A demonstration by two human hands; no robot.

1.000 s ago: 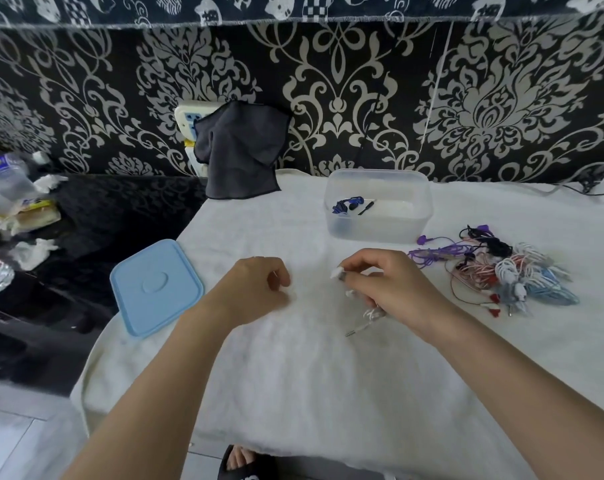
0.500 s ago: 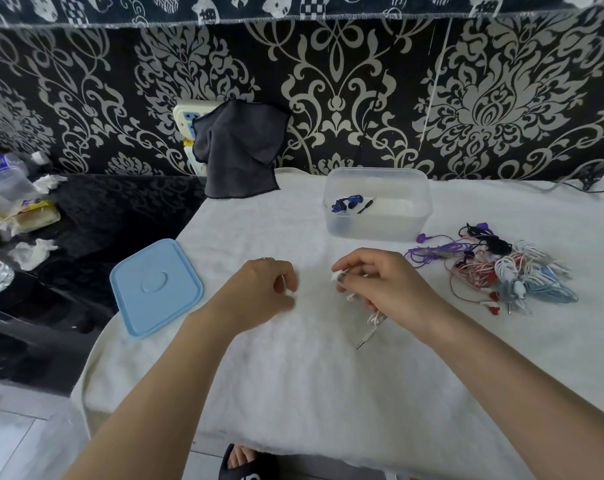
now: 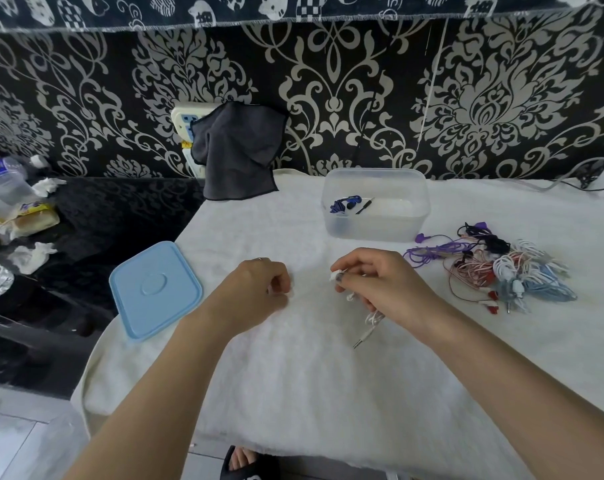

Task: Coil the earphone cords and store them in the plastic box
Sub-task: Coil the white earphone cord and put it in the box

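From the head camera I saw a thin white earphone [image 3: 371, 318] bunched in loops, its metal plug dangling just under my right hand [image 3: 380, 285] onto the white cloth [image 3: 311, 393]. That hand was curled shut around the cord, an earbud poking out at the fingertips [image 3: 338, 278]. My left hand [image 3: 255, 292] sat near it, closed in a loose fist; I couldn't tell whether it pinched the cord. The clear box [image 3: 375, 202] stood beyond, a coiled blue earphone [image 3: 343, 204] inside, the tangled pile [image 3: 494, 268] to its right, the blue lid [image 3: 155, 289] at left.
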